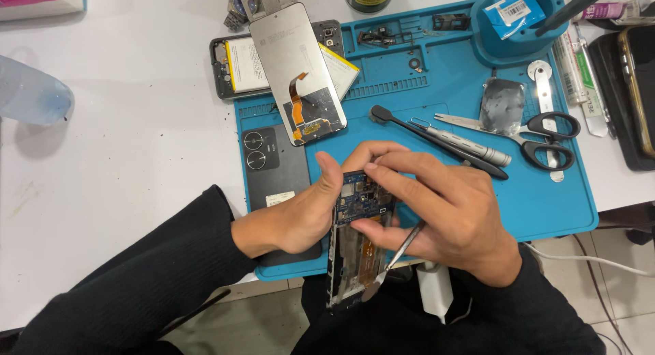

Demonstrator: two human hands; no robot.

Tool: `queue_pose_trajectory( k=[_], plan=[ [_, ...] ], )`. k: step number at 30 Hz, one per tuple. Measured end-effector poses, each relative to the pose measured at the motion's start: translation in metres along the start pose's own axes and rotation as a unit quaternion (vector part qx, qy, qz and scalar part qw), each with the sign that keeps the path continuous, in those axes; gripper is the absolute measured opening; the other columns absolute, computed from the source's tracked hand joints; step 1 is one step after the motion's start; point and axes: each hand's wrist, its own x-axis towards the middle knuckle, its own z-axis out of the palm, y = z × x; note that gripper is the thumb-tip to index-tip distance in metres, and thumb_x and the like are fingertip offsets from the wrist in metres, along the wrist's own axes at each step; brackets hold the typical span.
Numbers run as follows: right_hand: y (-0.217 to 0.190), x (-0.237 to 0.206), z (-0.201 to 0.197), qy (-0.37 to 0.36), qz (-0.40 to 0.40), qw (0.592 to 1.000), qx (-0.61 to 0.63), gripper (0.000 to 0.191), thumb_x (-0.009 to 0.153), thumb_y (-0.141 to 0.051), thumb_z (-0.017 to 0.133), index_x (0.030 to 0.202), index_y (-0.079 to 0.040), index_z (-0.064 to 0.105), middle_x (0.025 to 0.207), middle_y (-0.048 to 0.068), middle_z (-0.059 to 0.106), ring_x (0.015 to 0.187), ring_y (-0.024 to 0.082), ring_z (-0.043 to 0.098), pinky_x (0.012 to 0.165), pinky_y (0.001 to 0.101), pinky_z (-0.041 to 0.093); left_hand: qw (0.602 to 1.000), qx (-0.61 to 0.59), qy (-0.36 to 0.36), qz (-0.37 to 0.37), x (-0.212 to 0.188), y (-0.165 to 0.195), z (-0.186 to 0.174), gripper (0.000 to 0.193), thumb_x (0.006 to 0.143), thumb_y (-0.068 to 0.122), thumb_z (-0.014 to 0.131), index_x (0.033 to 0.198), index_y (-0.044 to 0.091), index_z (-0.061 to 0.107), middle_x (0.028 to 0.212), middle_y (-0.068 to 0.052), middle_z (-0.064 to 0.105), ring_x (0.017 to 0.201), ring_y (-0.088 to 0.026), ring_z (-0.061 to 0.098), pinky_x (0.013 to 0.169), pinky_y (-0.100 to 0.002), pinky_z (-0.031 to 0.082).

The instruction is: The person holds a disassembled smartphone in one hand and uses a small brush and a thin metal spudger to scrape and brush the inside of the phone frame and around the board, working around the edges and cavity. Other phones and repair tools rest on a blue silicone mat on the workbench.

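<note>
Phone frame (351, 259) is stripped: back cover (276, 167) and screen (297, 72) lie on the mat (546, 198). Left hand (300, 215) grips the frame at the mat's near edge; right hand (443, 205) pinches its blue board (361, 199), tweezers (392, 259) tucked in.

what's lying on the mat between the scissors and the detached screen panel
In the head view, a black spudger and a silver screwdriver lie on the blue mat between the scissors and the screen panel.

Matt blue rubbery work mat (546, 198) at frame centre; a glossy blue circuit board (360, 198) in a bare metal phone frame (344, 273); shiny steel tweezers (396, 259); black-handled metal scissors (539, 133) at right; smooth white tabletop (123, 157).
</note>
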Motion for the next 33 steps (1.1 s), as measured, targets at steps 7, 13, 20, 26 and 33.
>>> queue_pose_trajectory(
  k=[7,13,20,26,33],
  plan=[
    [0.004,-0.001,-0.002,0.023,-0.022,0.999,-0.014,0.052,0.074,-0.033,0.093,0.107,0.001,0.071,0.108,0.012,0.071,0.08,0.024,0.072,0.062,0.0315,0.055,0.999,0.037,0.007,0.011,0.004,0.002,0.001,0.11,0.087,0.084,-0.001,0.159,0.004,0.024,0.146,-0.015,0.049,0.136,-0.023,0.055,0.116,-0.037,0.048],
    [0.002,-0.006,-0.004,0.045,-0.019,0.999,0.0,0.038,0.078,-0.028,0.087,0.102,-0.002,0.073,0.109,0.013,0.073,0.078,0.024,0.073,0.062,0.0302,0.055,1.0,0.002,0.015,-0.013,0.003,0.004,0.002,0.108,0.086,0.083,0.0,0.157,0.006,0.026,0.146,-0.013,0.047,0.134,-0.022,0.056,0.115,-0.037,0.049],
    [-0.001,-0.021,-0.006,0.083,0.03,0.996,-0.029,0.018,0.092,-0.011,0.082,0.108,-0.005,0.076,0.107,0.009,0.073,0.072,0.018,0.067,0.061,0.0286,0.051,0.996,-0.071,0.033,-0.041,0.001,-0.001,0.004,0.107,0.083,0.084,0.006,0.156,0.008,0.027,0.13,-0.013,0.05,0.119,-0.025,0.061,0.107,-0.041,0.053],
    [-0.009,-0.034,-0.011,0.194,0.116,0.971,-0.082,0.012,0.099,-0.01,0.08,0.106,-0.002,0.076,0.093,0.011,0.064,0.07,0.017,0.06,0.057,0.0268,0.043,0.99,-0.13,0.044,-0.016,0.004,0.002,0.006,0.109,0.083,0.087,0.013,0.155,0.007,0.03,0.119,-0.012,0.054,0.107,-0.027,0.065,0.099,-0.045,0.056],
    [-0.004,-0.037,-0.02,0.177,0.128,0.972,-0.086,0.013,0.101,-0.011,0.081,0.108,-0.001,0.076,0.07,0.005,0.054,0.057,0.013,0.054,0.051,0.0266,0.037,0.958,-0.231,0.155,0.064,-0.01,0.036,-0.019,0.114,0.086,0.09,0.017,0.153,0.002,0.045,0.114,-0.018,0.063,0.097,-0.034,0.07,0.089,-0.05,0.059]
  ],
)
